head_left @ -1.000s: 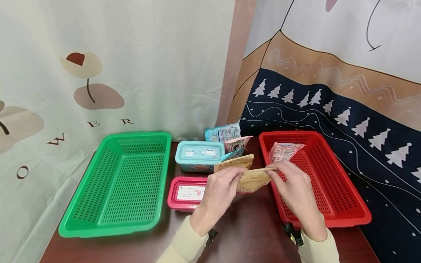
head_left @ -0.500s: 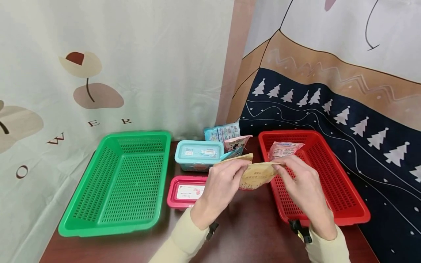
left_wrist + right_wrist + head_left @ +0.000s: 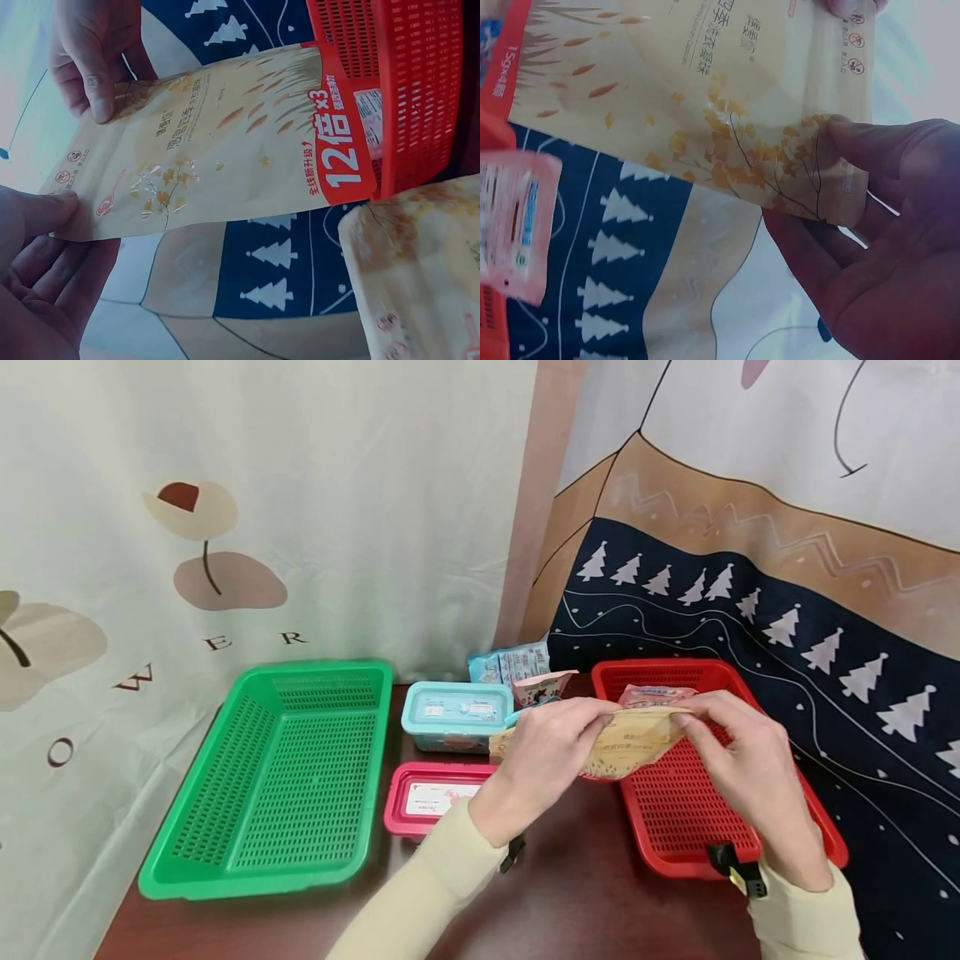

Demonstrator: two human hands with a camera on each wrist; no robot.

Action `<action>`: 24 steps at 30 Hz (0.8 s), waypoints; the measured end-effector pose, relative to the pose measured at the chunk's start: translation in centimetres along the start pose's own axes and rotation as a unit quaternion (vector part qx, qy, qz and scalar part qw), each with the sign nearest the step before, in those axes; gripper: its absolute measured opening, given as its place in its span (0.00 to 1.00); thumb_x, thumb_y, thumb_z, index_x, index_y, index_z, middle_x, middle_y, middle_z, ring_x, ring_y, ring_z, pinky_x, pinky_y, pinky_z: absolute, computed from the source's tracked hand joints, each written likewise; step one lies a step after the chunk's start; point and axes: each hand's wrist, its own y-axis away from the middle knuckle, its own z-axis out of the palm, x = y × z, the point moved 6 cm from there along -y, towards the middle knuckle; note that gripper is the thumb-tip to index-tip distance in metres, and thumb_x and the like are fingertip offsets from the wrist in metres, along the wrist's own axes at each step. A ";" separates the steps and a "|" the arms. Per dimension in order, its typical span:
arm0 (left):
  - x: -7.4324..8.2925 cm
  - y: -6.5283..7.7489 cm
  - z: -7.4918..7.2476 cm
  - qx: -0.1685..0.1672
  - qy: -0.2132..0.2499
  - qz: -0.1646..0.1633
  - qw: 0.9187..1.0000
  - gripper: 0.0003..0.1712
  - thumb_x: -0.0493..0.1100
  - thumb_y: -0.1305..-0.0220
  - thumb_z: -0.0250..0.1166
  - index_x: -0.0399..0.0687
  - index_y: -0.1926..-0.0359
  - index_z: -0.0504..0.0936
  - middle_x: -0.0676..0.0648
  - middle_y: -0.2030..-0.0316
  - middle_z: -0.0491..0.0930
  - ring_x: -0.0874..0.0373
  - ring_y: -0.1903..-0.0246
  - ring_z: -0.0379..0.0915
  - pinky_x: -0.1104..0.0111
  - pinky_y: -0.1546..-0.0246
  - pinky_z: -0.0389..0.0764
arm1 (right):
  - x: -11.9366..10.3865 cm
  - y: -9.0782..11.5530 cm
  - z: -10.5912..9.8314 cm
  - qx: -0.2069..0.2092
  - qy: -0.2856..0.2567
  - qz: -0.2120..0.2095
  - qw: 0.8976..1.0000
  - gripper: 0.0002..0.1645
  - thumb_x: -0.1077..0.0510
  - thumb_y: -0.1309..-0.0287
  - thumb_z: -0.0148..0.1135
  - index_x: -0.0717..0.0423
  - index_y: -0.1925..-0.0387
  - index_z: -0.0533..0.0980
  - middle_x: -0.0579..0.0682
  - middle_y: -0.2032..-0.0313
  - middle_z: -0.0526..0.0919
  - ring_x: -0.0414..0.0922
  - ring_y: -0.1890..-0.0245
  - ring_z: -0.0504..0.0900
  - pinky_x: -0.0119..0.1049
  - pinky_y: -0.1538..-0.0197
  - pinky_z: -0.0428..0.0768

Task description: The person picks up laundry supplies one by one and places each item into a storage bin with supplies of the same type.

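Observation:
My left hand (image 3: 536, 764) and my right hand (image 3: 750, 764) each pinch one end of the top edge of a beige laundry-pod pouch (image 3: 633, 745), thumbs on its front. It hangs over the left rim of the red basket (image 3: 819, 814). Its red lower band and leaf print show in the left wrist view, where the pouch (image 3: 217, 142) stretches from the fingers toward the basket. A second beige pouch (image 3: 427, 259) stands close by, mostly hidden behind my left hand in the head view. A pink packet (image 3: 654, 695) sits in the red basket, partly covered by the held pouch.
At the left lies a green basket (image 3: 378, 760). Between the baskets stand a light-blue lidded box (image 3: 456, 708) and a pink-red lidded box (image 3: 431, 799). Behind them are a blue packet (image 3: 517, 662) and a pink packet (image 3: 542, 687). Curtains back the dark table (image 3: 570, 893).
Both hands have moved right and slightly away with the beige pouch, from beside the second pouch to the red basket's left rim. The boxes and baskets have stayed put.

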 end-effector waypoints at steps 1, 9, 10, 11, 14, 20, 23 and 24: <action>0.1 -0.4 0.2 -0.004 -0.003 0.003 1.000 0.14 0.38 0.34 0.72 0.46 0.47 0.89 0.48 0.53 0.89 0.58 0.56 0.87 0.76 0.51 0.81 | 0.4 -0.1 -0.2 -0.002 0.001 0.003 1.000 0.11 0.72 0.44 0.73 0.56 0.61 0.85 0.48 0.61 0.87 0.30 0.61 0.74 0.17 0.56 0.69; 0.8 -2.9 2.2 -0.029 -0.020 0.011 0.999 0.13 0.41 0.29 0.68 0.48 0.46 0.89 0.50 0.52 0.89 0.61 0.56 0.86 0.80 0.50 0.78 | 3.6 -0.8 -1.5 -0.018 -0.008 0.043 0.999 0.07 0.68 0.38 0.70 0.57 0.59 0.86 0.52 0.61 0.86 0.26 0.61 0.73 0.13 0.57 0.68; 0.8 -3.3 2.4 -0.032 -0.020 0.007 0.999 0.13 0.42 0.28 0.67 0.48 0.46 0.89 0.51 0.52 0.89 0.62 0.57 0.86 0.81 0.51 0.78 | 4.1 -0.9 -1.7 -0.021 -0.009 0.048 0.999 0.07 0.68 0.37 0.70 0.57 0.58 0.86 0.51 0.61 0.86 0.26 0.61 0.74 0.13 0.56 0.69; 0.8 -3.6 2.7 -0.035 -0.021 0.002 0.999 0.13 0.42 0.28 0.67 0.49 0.46 0.89 0.51 0.52 0.89 0.63 0.57 0.86 0.82 0.51 0.77 | 4.5 -1.0 -1.7 -0.025 -0.010 0.055 0.998 0.07 0.67 0.37 0.70 0.57 0.58 0.86 0.50 0.61 0.86 0.27 0.62 0.74 0.12 0.57 0.69; 0.7 -4.5 3.6 -0.042 -0.020 -0.013 0.999 0.12 0.43 0.27 0.67 0.51 0.47 0.89 0.52 0.52 0.89 0.65 0.57 0.86 0.84 0.53 0.76 | 5.9 -1.0 -2.0 -0.037 -0.004 0.072 0.997 0.07 0.66 0.36 0.70 0.57 0.57 0.86 0.45 0.62 0.84 0.28 0.64 0.73 0.12 0.59 0.70; 0.4 -5.5 5.6 -0.056 -0.030 -0.026 0.998 0.11 0.44 0.26 0.65 0.52 0.48 0.90 0.54 0.54 0.89 0.67 0.62 0.85 0.86 0.61 0.75 | 8.3 -1.0 -2.3 -0.067 0.012 0.105 0.992 0.07 0.62 0.33 0.69 0.56 0.55 0.86 0.45 0.61 0.83 0.30 0.67 0.73 0.15 0.65 0.71; -0.1 -6.0 6.6 -0.058 -0.032 -0.036 0.997 0.11 0.44 0.25 0.64 0.53 0.48 0.90 0.54 0.55 0.89 0.68 0.65 0.83 0.87 0.66 0.73 | 9.3 -1.2 -2.3 -0.074 0.015 0.106 0.991 0.08 0.61 0.33 0.69 0.56 0.54 0.86 0.41 0.62 0.83 0.30 0.67 0.72 0.15 0.65 0.71; -0.2 -6.2 6.9 -0.059 -0.030 -0.040 0.997 0.11 0.44 0.25 0.64 0.53 0.49 0.90 0.55 0.55 0.89 0.69 0.66 0.82 0.86 0.67 0.72 | 9.7 -1.3 -2.3 -0.075 0.016 0.105 0.991 0.08 0.60 0.33 0.69 0.56 0.54 0.86 0.40 0.62 0.82 0.29 0.67 0.72 0.15 0.65 0.71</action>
